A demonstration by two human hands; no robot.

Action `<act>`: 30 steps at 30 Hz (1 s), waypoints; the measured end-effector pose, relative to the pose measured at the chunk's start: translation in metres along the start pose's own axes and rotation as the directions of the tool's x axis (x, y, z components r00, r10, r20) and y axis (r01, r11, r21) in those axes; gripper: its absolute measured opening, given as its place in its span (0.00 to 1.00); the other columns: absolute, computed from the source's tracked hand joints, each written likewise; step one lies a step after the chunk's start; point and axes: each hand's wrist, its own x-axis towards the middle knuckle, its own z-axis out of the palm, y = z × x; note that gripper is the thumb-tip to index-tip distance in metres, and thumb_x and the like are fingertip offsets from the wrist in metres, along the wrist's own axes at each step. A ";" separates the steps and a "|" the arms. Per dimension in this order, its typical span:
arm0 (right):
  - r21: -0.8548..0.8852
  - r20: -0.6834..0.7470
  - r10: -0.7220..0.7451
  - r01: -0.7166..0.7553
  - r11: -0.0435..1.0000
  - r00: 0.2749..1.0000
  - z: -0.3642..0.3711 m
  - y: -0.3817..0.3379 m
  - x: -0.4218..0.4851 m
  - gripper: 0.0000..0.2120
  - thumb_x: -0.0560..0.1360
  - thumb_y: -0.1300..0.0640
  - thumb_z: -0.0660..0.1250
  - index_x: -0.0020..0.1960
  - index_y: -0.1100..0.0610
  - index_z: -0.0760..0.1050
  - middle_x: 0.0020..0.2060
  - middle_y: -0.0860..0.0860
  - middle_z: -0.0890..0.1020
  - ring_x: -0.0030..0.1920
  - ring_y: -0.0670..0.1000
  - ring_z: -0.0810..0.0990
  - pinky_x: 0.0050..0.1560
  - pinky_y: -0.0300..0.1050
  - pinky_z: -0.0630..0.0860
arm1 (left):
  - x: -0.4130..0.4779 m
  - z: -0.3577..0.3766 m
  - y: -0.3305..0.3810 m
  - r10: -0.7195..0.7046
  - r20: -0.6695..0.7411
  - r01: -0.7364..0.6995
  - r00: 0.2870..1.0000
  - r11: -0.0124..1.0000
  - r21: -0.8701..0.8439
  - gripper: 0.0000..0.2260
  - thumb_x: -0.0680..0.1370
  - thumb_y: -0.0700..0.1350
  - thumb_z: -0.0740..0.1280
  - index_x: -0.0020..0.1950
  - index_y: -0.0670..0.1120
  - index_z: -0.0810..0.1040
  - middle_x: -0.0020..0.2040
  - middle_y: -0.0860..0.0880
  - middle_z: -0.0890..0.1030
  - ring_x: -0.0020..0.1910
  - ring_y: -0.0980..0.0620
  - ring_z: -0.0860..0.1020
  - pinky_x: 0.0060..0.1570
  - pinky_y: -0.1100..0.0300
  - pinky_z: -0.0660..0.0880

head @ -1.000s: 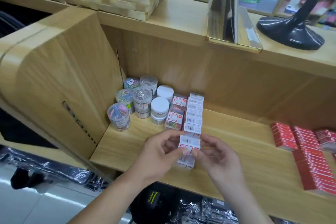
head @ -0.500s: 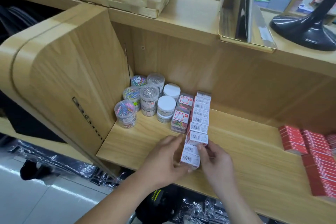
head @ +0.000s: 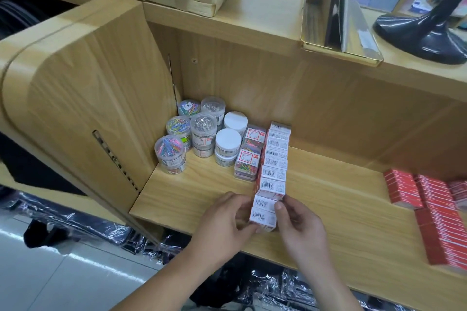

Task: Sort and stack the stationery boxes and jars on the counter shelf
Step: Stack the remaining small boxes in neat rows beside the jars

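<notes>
The wooden shelf (head: 328, 197) bears clip jars (head: 199, 129), a row of white boxes (head: 274, 171) and red boxes (head: 434, 209).

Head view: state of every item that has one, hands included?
left hand: fingers curled round front white boxes
right hand: pinching the same boxes
front white boxes: closed, at the row's near end
white box row: closed, lined front to back
clear clip jars: lidded, stacked
white-lid jars: lidded, stacked
clip cases: closed, stacked
red boxes: closed, lying flat in rows

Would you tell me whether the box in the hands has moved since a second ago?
Yes: the box has come down to the front of the row on the shelf.
</notes>
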 end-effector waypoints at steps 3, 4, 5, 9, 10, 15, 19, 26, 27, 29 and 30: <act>0.065 0.043 0.029 -0.032 0.997 0.999 -0.004 0.001 -0.007 0.14 0.79 0.63 0.68 0.53 0.44 0.81 0.46 0.39 0.87 0.49 0.41 0.85 0.51 0.34 0.79 | -0.009 0.003 -0.004 0.020 -0.040 -0.021 0.999 0.999 -0.029 0.10 0.72 0.47 0.78 0.50 0.55 0.82 0.43 0.61 0.77 0.41 0.59 0.78 0.42 0.67 0.73; 0.079 0.060 0.042 -0.047 0.996 0.997 -0.005 0.001 -0.009 0.15 0.79 0.65 0.68 0.53 0.44 0.80 0.46 0.38 0.87 0.49 0.39 0.84 0.51 0.31 0.78 | -0.010 0.003 -0.004 0.023 -0.046 -0.025 0.999 0.999 -0.034 0.09 0.73 0.47 0.77 0.50 0.55 0.83 0.43 0.61 0.77 0.41 0.58 0.78 0.42 0.65 0.75; 0.092 0.066 0.064 -0.070 0.993 0.996 -0.007 0.002 -0.011 0.15 0.78 0.66 0.68 0.54 0.46 0.80 0.46 0.39 0.87 0.49 0.38 0.84 0.50 0.30 0.77 | -0.011 0.002 -0.004 0.023 -0.049 -0.025 0.999 0.999 -0.041 0.08 0.73 0.47 0.77 0.50 0.55 0.83 0.43 0.60 0.77 0.41 0.58 0.79 0.42 0.63 0.76; 0.055 0.000 0.141 -0.140 0.989 0.990 -0.013 0.014 -0.018 0.17 0.74 0.66 0.74 0.60 0.56 0.80 0.49 0.49 0.86 0.43 0.40 0.83 0.47 0.30 0.77 | -0.010 -0.001 -0.002 0.018 -0.029 -0.020 0.999 0.997 -0.079 0.14 0.75 0.47 0.76 0.60 0.57 0.82 0.46 0.58 0.79 0.44 0.57 0.81 0.46 0.58 0.79; 0.038 -0.004 0.134 -0.134 0.990 0.991 -0.014 0.016 -0.020 0.16 0.72 0.66 0.75 0.58 0.55 0.81 0.47 0.50 0.86 0.41 0.41 0.82 0.45 0.31 0.78 | -0.011 -0.001 -0.001 0.022 -0.023 -0.024 0.999 0.997 -0.080 0.14 0.76 0.47 0.75 0.60 0.57 0.82 0.46 0.58 0.79 0.44 0.57 0.81 0.46 0.58 0.79; -0.093 0.066 0.030 -0.024 0.995 0.997 -0.009 0.016 -0.028 0.09 0.75 0.61 0.74 0.44 0.46 0.85 0.38 0.44 0.87 0.37 0.48 0.83 0.41 0.41 0.78 | -0.021 -0.002 0.007 0.041 -0.047 -0.043 0.998 0.999 -0.033 0.04 0.80 0.45 0.71 0.48 0.52 0.85 0.40 0.59 0.77 0.40 0.61 0.77 0.41 0.65 0.72; -0.002 0.028 0.068 -0.068 0.998 0.997 -0.013 0.014 -0.032 0.03 0.75 0.59 0.74 0.44 0.53 0.83 0.37 0.47 0.86 0.39 0.51 0.82 0.41 0.39 0.77 | -0.027 -0.009 0.016 0.058 -0.069 -0.062 0.996 0.996 -0.058 0.05 0.81 0.43 0.69 0.48 0.48 0.84 0.40 0.58 0.78 0.40 0.58 0.77 0.41 0.66 0.70; 0.103 -0.028 -0.031 0.033 0.994 0.999 -0.011 -0.010 -0.022 0.07 0.73 0.64 0.76 0.49 0.55 0.81 0.39 0.51 0.86 0.38 0.45 0.82 0.42 0.34 0.79 | -0.015 -0.013 0.026 0.058 -0.116 -0.079 0.992 0.980 -0.183 0.08 0.79 0.41 0.71 0.57 0.50 0.85 0.45 0.55 0.80 0.43 0.52 0.80 0.42 0.66 0.73; 0.083 -0.049 -0.051 0.055 0.995 0.997 -0.008 -0.010 -0.019 0.09 0.72 0.65 0.76 0.49 0.54 0.81 0.39 0.50 0.86 0.39 0.44 0.83 0.42 0.33 0.78 | -0.011 -0.012 0.026 0.060 -0.129 -0.083 0.990 0.979 -0.185 0.09 0.79 0.41 0.72 0.57 0.51 0.85 0.45 0.55 0.80 0.43 0.52 0.80 0.43 0.64 0.74; 0.037 -0.083 -0.074 0.078 0.996 0.994 -0.003 -0.006 -0.012 0.12 0.72 0.65 0.76 0.49 0.49 0.80 0.41 0.51 0.86 0.40 0.45 0.84 0.43 0.33 0.79 | -0.004 -0.007 0.022 0.054 -0.154 -0.077 0.987 0.986 -0.149 0.08 0.78 0.42 0.73 0.56 0.52 0.85 0.45 0.56 0.80 0.42 0.53 0.80 0.42 0.60 0.78; 0.015 -0.109 -0.074 0.076 0.997 0.991 0.000 -0.001 -0.008 0.14 0.72 0.65 0.76 0.49 0.48 0.80 0.42 0.51 0.86 0.41 0.46 0.85 0.44 0.36 0.80 | -0.001 -0.004 0.019 0.045 -0.158 -0.065 0.986 0.990 -0.124 0.08 0.78 0.43 0.73 0.55 0.52 0.84 0.44 0.56 0.80 0.42 0.53 0.81 0.42 0.57 0.79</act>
